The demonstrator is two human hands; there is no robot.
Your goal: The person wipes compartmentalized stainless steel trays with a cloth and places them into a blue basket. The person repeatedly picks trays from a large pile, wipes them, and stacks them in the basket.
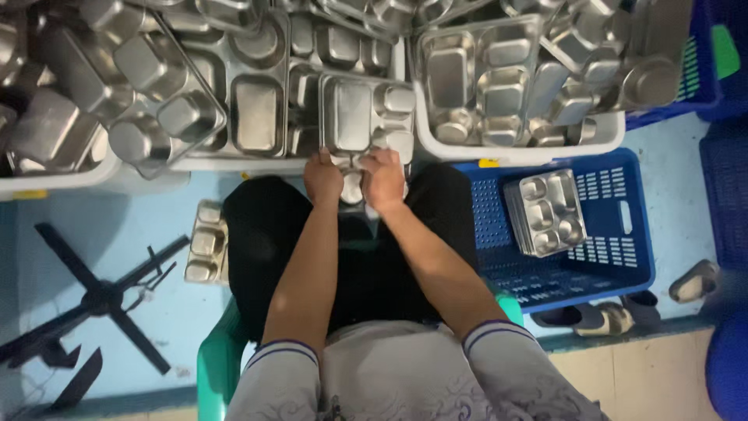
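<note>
Head view, looking straight down at a seated person. Both hands are gripping the near edge of one steel tray (366,117), a compartment tray sitting upper centre of the frame, on top of other trays in a white tub (234,164).

Left hand (322,176) is curling over the tray's lower edge, fingers closed on it. Right hand (383,179) is just beside it, touching or nearly touching the left, also closed on the same edge. Fingertips are hidden under the rim, so can't tell how deep the grip is going.

A scrap of something white is showing under the right hand; too small to identify.

Around it:
- More white tubs across the top of the frame, all piled with steel trays, some flat, some tilted. One tub upper left (54,175), one upper right (522,148).
- Blue crate (615,257) is sitting right of centre on the floor, holding a small stack of trays (545,212) leaning at an angle.
- Another short tray stack (204,243) is lying on the floor (125,226) left of the person's knee.
- Black fan base (97,300) with crossed legs is lying lower left.
- Sandals (608,316) are lying lower right, below the blue crate.
- Person is sitting on a green chair (218,359), dark apron over the lap.
</note>
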